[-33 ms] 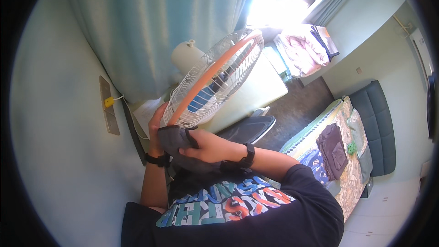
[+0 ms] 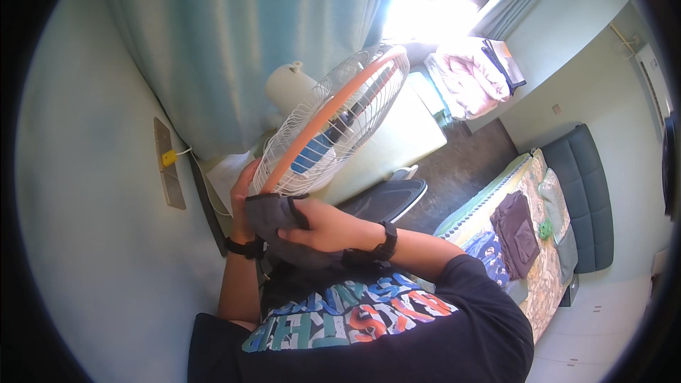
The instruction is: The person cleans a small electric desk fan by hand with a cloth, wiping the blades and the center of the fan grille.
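Clutching gray cloth (image 2: 267, 217), right hand (image 2: 325, 226) sits beside left hand (image 2: 244, 186) holding the fan cage (image 2: 313, 129), blue blade (image 2: 310, 157) inside.

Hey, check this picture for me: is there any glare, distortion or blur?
In the head view, the window is blown out to white, with the pink bundle beside it washed pale; also in the head view, fisheye blackens the corners, while the fan's orange rim reads clearly, without obvious blur.
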Action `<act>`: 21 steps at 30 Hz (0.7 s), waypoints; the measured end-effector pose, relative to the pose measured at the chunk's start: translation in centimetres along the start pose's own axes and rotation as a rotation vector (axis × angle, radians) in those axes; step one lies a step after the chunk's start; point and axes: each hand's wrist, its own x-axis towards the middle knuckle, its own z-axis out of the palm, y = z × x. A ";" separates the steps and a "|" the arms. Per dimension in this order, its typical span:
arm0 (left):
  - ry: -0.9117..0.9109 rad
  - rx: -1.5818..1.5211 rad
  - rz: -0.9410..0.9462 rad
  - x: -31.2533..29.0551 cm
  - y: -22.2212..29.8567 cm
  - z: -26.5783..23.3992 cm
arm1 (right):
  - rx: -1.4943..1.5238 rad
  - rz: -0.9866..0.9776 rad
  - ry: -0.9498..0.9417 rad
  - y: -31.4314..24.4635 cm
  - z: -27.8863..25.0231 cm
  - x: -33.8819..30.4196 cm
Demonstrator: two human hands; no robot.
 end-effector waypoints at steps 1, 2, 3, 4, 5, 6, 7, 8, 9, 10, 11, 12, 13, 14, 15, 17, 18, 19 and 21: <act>0.003 0.041 -0.025 0.0 0.4 0.2 | -0.003 0.002 0.044 -0.6 -0.2 -0.2; 0.001 0.041 -0.025 0.0 0.6 0.5 | -0.007 0.004 0.088 -1.3 -0.4 -0.4; 0.027 0.099 -0.018 -0.1 0.7 0.7 | -0.007 0.004 0.090 -2.2 -0.7 -0.6; 0.053 0.159 -0.010 -0.2 0.8 0.9 | -0.015 0.040 0.120 -3.6 -1.2 -0.8; 0.052 0.159 -0.009 -0.3 0.5 1.1 | -0.023 0.078 0.149 -4.3 -1.5 -0.8; 0.044 0.145 0.084 -0.5 0.0 1.2 | -0.023 0.077 0.150 -4.5 -1.6 -0.8; 0.035 0.130 0.178 -0.6 -0.1 1.4 | 0.016 0.095 0.180 -4.6 -1.7 -0.8; 0.035 0.130 0.178 -0.6 -0.2 1.6 | 0.055 0.113 0.209 -4.6 -1.8 -0.8; 0.026 0.198 0.246 -0.5 -0.3 1.7 | 0.055 0.113 0.209 -4.5 -1.7 -0.8; 0.021 0.233 0.281 -0.4 -0.6 1.8 | 0.152 0.104 0.233 -4.4 -1.7 -0.7; 0.017 0.267 0.316 -0.3 -0.8 1.9 | 0.249 0.094 0.256 -4.4 -1.6 -0.7; -0.030 -0.118 0.151 -0.2 -1.6 1.9 | 0.248 0.093 0.255 -4.6 -1.7 -0.7; -0.059 -0.309 0.069 -0.1 -1.8 1.8 | 0.365 0.147 0.251 -4.9 -1.9 -0.7; -0.074 -0.500 -0.019 0.0 -1.9 1.6 | 0.481 0.202 0.245 -5.2 -2.1 -0.7; -0.109 0.002 0.058 0.1 -1.9 0.9 | 0.481 0.202 0.244 -5.5 -2.3 -0.7; -0.137 0.504 0.130 0.2 -0.9 1.3 | 0.607 0.191 0.282 -5.8 -2.5 -0.8; -0.033 0.223 -0.003 0.0 -0.6 2.2 | 0.607 0.192 0.280 -6.2 -2.7 -0.8; 0.016 0.083 -0.071 0.0 -0.3 2.4 | 0.641 0.176 0.312 -6.7 -2.8 -0.8; 0.071 0.086 -0.057 -0.1 0.3 2.5 | 0.675 0.161 0.339 -7.6 -3.1 -0.9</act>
